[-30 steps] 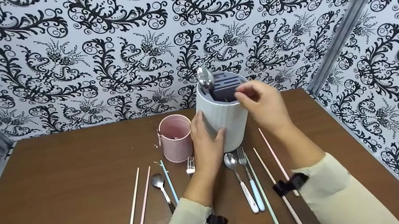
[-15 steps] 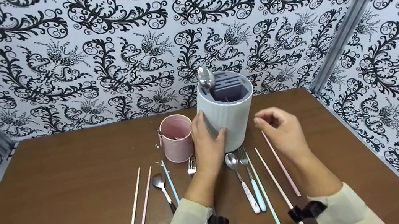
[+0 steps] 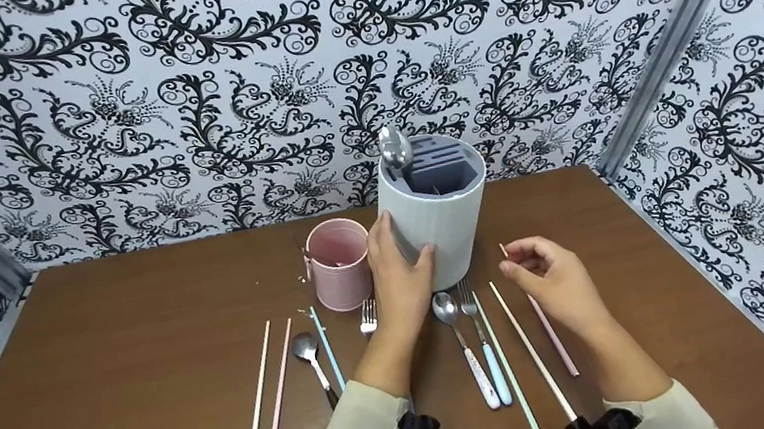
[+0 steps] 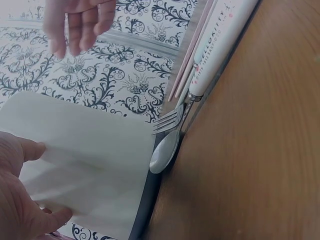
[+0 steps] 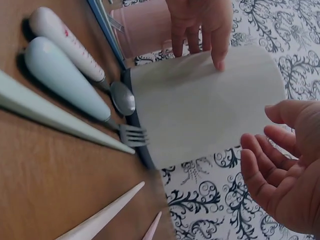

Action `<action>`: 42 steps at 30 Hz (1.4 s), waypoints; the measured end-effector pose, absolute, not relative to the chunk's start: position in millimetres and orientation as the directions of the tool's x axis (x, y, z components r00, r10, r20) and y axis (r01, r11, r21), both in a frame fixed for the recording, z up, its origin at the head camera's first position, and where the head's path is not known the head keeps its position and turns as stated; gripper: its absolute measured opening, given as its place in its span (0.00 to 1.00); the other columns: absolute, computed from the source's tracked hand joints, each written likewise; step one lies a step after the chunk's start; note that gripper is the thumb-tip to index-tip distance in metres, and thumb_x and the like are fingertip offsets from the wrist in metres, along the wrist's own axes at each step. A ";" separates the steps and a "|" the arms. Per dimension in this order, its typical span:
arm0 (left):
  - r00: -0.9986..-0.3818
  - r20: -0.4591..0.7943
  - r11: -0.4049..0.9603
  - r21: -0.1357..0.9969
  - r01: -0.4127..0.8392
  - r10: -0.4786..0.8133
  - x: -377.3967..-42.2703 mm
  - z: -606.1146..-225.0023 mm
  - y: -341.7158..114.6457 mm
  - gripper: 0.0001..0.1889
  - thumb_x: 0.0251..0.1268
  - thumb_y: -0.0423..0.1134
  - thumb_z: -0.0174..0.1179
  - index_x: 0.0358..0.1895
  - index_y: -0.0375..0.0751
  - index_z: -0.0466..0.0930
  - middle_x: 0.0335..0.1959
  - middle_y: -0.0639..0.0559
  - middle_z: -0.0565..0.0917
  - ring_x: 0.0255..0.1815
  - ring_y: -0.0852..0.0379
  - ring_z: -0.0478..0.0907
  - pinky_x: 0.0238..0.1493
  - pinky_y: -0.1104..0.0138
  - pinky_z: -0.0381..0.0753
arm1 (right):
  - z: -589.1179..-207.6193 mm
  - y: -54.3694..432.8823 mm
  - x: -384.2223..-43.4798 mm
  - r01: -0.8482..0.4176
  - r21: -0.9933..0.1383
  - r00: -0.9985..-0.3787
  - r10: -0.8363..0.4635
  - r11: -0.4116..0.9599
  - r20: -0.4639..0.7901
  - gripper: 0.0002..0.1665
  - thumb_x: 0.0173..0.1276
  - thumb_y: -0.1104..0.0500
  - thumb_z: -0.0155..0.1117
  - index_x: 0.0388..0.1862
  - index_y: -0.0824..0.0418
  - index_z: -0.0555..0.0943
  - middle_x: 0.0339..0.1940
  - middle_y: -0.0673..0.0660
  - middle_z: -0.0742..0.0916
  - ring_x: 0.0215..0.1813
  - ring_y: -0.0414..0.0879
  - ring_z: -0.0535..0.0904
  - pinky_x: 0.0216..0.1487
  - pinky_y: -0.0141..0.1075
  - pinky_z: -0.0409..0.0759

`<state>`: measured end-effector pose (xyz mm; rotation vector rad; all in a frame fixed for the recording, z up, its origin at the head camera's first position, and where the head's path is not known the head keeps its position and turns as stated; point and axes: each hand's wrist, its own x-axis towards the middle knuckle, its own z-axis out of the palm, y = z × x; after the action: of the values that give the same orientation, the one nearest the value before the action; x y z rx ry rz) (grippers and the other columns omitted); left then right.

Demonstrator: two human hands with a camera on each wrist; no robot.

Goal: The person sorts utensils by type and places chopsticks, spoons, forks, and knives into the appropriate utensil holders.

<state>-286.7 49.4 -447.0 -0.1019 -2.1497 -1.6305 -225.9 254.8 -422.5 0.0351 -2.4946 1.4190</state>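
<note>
My left hand (image 3: 399, 278) holds the side of a white utensil holder (image 3: 445, 236), with the thumb on its front and the fingers on its left. A metal spoon (image 3: 395, 148) stands bowl-up in the holder's slotted grey insert. My right hand (image 3: 555, 284) is right of the holder, above a pink chopstick (image 3: 555, 339) on the table, its fingers loosely bent. Nothing shows between those fingers (image 5: 265, 160) in the right wrist view. In front of the holder lie a spoon with a patterned white handle (image 3: 481, 378) and a fork with a light blue handle (image 3: 497, 376).
A pink cup (image 3: 340, 279) stands left of the holder on the brown table (image 3: 149, 348). Several chopsticks, including a green one (image 3: 515, 381) and a cream one (image 3: 257, 415), lie in front. A dark-handled spoon (image 3: 306, 348) and a fork (image 3: 368, 317) lie near my left arm. Patterned walls (image 3: 227, 102) surround the table.
My right hand has moved from the holder's rim down and to the right, to over the pink chopstick. My left hand has stayed on the holder.
</note>
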 end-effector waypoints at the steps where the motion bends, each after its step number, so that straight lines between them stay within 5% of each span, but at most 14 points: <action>1: -0.902 0.382 0.302 0.900 0.314 -0.200 -286.5 -446.8 49.0 0.43 0.59 0.32 0.73 0.78 0.34 0.63 0.75 0.36 0.68 0.78 0.39 0.65 0.81 0.50 0.65 | -424.1 256.6 -226.0 -0.141 -0.833 -0.967 0.105 0.534 0.231 0.15 0.70 0.61 0.72 0.52 0.66 0.84 0.45 0.61 0.88 0.41 0.38 0.83 0.44 0.26 0.81; 9: -0.905 0.376 0.304 0.901 0.309 -0.197 -285.0 -447.5 48.0 0.43 0.60 0.32 0.73 0.79 0.35 0.62 0.75 0.36 0.68 0.78 0.39 0.65 0.81 0.50 0.64 | -430.6 279.2 -229.3 -0.074 -0.751 -0.984 0.074 0.657 0.161 0.24 0.72 0.56 0.71 0.61 0.66 0.80 0.54 0.64 0.88 0.51 0.51 0.86 0.49 0.28 0.82; 22: -0.900 0.393 0.300 0.896 0.328 -0.190 -285.4 -444.7 51.5 0.42 0.60 0.31 0.72 0.78 0.34 0.63 0.74 0.36 0.68 0.77 0.39 0.65 0.81 0.51 0.65 | -444.1 302.7 -232.1 -0.039 -0.638 -0.999 -0.018 0.769 0.039 0.34 0.72 0.51 0.68 0.69 0.71 0.73 0.62 0.71 0.84 0.59 0.64 0.85 0.58 0.55 0.85; 31: -0.904 0.385 0.316 0.895 0.316 -0.186 -285.4 -444.2 52.9 0.43 0.60 0.32 0.73 0.78 0.35 0.63 0.74 0.37 0.68 0.77 0.40 0.65 0.81 0.51 0.64 | -456.1 306.0 -231.8 -0.003 -0.570 -1.000 -0.016 0.822 -0.017 0.30 0.67 0.53 0.72 0.61 0.70 0.78 0.48 0.64 0.88 0.50 0.57 0.85 0.54 0.52 0.83; 42: -0.901 0.387 0.316 0.895 0.315 -0.197 -286.7 -448.1 50.4 0.43 0.60 0.32 0.73 0.78 0.34 0.62 0.75 0.36 0.68 0.77 0.40 0.66 0.81 0.51 0.65 | -464.6 306.4 -234.7 0.095 -0.612 -0.989 0.006 0.785 -0.146 0.26 0.65 0.58 0.72 0.53 0.76 0.77 0.37 0.61 0.86 0.28 0.44 0.80 0.29 0.36 0.83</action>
<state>-286.7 50.4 -448.1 -0.1049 -2.1608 -1.6141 -234.7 306.4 -464.6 -0.0876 -3.0960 1.0743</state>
